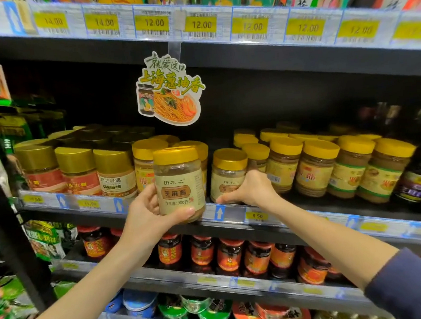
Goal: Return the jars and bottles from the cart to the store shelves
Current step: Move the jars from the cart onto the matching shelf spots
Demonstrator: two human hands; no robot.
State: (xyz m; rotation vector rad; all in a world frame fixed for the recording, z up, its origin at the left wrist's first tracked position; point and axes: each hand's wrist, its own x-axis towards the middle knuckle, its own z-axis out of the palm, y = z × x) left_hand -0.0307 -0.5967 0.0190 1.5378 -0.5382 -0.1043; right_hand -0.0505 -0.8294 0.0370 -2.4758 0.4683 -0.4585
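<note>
My left hand [150,213] holds a sesame paste jar [178,184] with a gold lid and beige label, upright in front of the middle shelf's edge [233,213]. My right hand [250,190] is wrapped around the lower side of a matching jar [226,173] that stands on the shelf just right of the held one. A dark gap on the shelf lies between the two jars, behind the held jar. The cart is out of view.
Gold-lidded jars [78,171] fill the shelf to the left, yellow-lidded jars [314,167] and dark bottles [417,174] to the right. A paper promo sign [169,90] hangs above. Red-labelled chili jars [231,255] line the shelf below, bowl noodles [210,311] lower still.
</note>
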